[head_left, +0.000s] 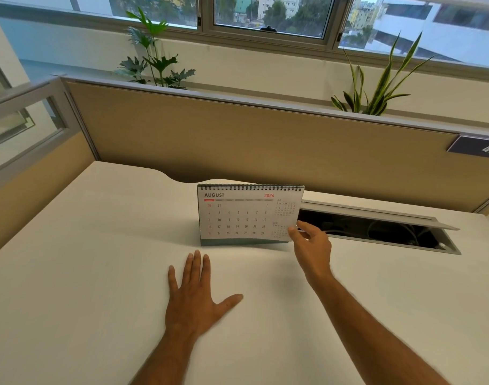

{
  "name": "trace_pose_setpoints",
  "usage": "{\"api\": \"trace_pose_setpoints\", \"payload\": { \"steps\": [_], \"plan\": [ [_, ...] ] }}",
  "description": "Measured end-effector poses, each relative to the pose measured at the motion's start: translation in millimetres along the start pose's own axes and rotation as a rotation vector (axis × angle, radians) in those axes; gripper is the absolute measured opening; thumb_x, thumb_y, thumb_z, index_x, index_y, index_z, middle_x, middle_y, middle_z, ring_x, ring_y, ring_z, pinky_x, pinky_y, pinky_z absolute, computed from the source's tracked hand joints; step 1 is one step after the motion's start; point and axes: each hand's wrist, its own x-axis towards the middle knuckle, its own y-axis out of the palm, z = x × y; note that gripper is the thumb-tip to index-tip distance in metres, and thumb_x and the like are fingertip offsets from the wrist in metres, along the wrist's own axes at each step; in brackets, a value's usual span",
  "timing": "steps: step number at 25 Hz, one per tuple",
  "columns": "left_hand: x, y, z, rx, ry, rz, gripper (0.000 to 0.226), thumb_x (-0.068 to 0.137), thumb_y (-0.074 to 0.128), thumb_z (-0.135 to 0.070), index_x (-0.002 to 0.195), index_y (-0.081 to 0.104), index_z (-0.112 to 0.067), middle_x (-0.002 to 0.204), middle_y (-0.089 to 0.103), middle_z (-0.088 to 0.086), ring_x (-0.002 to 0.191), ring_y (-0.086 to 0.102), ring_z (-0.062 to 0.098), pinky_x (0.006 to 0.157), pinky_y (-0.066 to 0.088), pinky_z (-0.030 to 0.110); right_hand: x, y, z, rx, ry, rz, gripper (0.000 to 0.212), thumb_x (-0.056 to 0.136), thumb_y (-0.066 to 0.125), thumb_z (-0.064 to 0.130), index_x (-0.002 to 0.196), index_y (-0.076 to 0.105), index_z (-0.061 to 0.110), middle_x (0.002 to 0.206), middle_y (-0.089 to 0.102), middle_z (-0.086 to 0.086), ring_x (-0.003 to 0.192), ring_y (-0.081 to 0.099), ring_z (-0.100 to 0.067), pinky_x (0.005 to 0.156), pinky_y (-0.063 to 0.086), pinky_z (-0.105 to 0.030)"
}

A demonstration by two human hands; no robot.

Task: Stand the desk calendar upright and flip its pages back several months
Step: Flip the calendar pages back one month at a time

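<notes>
The spiral-bound desk calendar (243, 215) stands upright on the white desk (85, 259), near the back. Its front page reads AUGUST 2026. My right hand (311, 243) pinches the lower right corner of that front page between thumb and fingers, and the corner is lifted slightly off the base. My left hand (194, 295) lies flat on the desk in front of the calendar, palm down with fingers spread, holding nothing.
An open cable tray (376, 232) with a raised lid sits in the desk just right of the calendar. A tan partition (237, 140) runs along the back edge, with two potted plants (154, 56) behind it and windows above.
</notes>
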Motion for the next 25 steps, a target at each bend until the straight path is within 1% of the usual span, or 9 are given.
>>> {"api": "trace_pose_setpoints", "payload": {
  "steps": [3,6,8,14,19,20,22,23,25],
  "plan": [
    [0.0,1.0,0.4,0.005,-0.001,0.001,0.125,0.061,0.004,-0.103,0.152,-0.014,-0.019,0.166,-0.012,0.004,0.151,-0.02,0.019,0.121,-0.012,0.059,-3.3,-1.8,-0.2,-0.03,-0.023,-0.033,0.039,0.085,0.071,0.03,0.121,0.064,0.015,0.122,0.067,-0.008,0.104,0.065,-0.025,0.094,0.052,-0.046],
    [0.2,2.1,0.4,0.005,0.0,-0.002,0.126,0.061,0.004,-0.103,0.152,-0.013,-0.019,0.166,-0.012,0.004,0.151,-0.02,0.019,0.121,-0.011,0.06,-4.7,-4.9,1.5,0.02,-0.01,-0.067,0.026,0.078,0.079,0.029,0.097,0.067,0.015,0.102,0.072,-0.004,0.083,0.068,-0.017,0.087,0.057,-0.04],
    [-0.4,2.2,0.4,-0.009,0.002,-0.015,0.127,0.062,0.005,-0.103,0.154,-0.007,-0.018,0.166,-0.01,0.004,0.151,-0.018,0.018,0.122,-0.009,0.06,-2.9,-7.9,1.0,0.068,0.013,-0.06,0.022,0.075,0.081,0.026,0.084,0.065,0.014,0.092,0.073,-0.001,0.08,0.07,-0.018,0.082,0.06,-0.037],
    [-1.5,1.0,-0.4,-0.012,0.011,-0.03,0.127,0.063,0.007,-0.103,0.156,-0.001,-0.017,0.167,-0.004,0.005,0.153,-0.012,0.019,0.122,-0.006,0.061,-3.6,-15.3,2.0,0.057,-0.034,-0.037,0.024,0.075,0.081,0.025,0.087,0.062,0.019,0.091,0.072,0.001,0.077,0.071,-0.016,0.072,0.061,-0.031],
    [-2.1,-1.4,-0.8,-0.031,0.011,-0.039,0.125,0.064,0.009,-0.103,0.156,0.0,-0.018,0.167,0.001,0.005,0.154,-0.007,0.02,0.122,-0.003,0.062,-10.0,-19.6,5.1,-0.04,-0.064,-0.032,0.025,0.08,0.076,0.029,0.076,0.061,0.01,0.086,0.071,0.0,0.074,0.07,-0.017,0.068,0.058,-0.025],
    [-1.8,-1.2,-0.6,-0.036,0.013,-0.038,0.124,0.064,0.01,-0.102,0.155,-0.003,-0.019,0.167,0.002,0.005,0.154,-0.006,0.02,0.122,-0.003,0.062,-10.0,-22.2,8.3,-0.062,-0.075,-0.015,0.026,0.082,0.074,0.028,0.074,0.061,0.007,0.087,0.072,-0.002,0.074,0.07,-0.018,0.067,0.058,-0.026],
    [-1.8,-1.1,0.4,-0.044,0.028,-0.043,0.122,0.064,0.011,-0.102,0.154,-0.012,-0.023,0.168,0.002,0.003,0.154,-0.006,0.02,0.122,-0.005,0.062,-7.1,-29.6,19.6,-0.024,-0.039,0.09,0.024,0.087,0.068,0.018,0.074,0.063,-0.002,0.091,0.074,-0.008,0.077,0.071,-0.022,0.071,0.06,-0.036],
    [-2.2,-1.3,0.6,-0.052,0.037,-0.05,0.121,0.065,0.013,-0.102,0.153,-0.015,-0.025,0.168,0.004,0.002,0.154,-0.005,0.02,0.122,-0.006,0.062,-4.9,-34.4,27.7,0.073,0.014,0.183,0.019,0.088,0.063,0.012,0.078,0.065,-0.004,0.093,0.075,-0.012,0.081,0.072,-0.026,0.074,0.058,-0.041],
    [-2.4,-1.6,0.7,-0.088,0.049,-0.073,0.119,0.065,0.018,-0.102,0.154,-0.009,-0.027,0.167,0.013,0.001,0.154,0.005,0.021,0.122,-0.004,0.062,-3.0,-44.4,47.0,0.337,0.117,0.382,0.019,0.086,0.054,0.007,0.082,0.072,0.001,0.094,0.076,-0.014,0.088,0.072,-0.032,0.074,0.057,-0.041]
  ]
}}
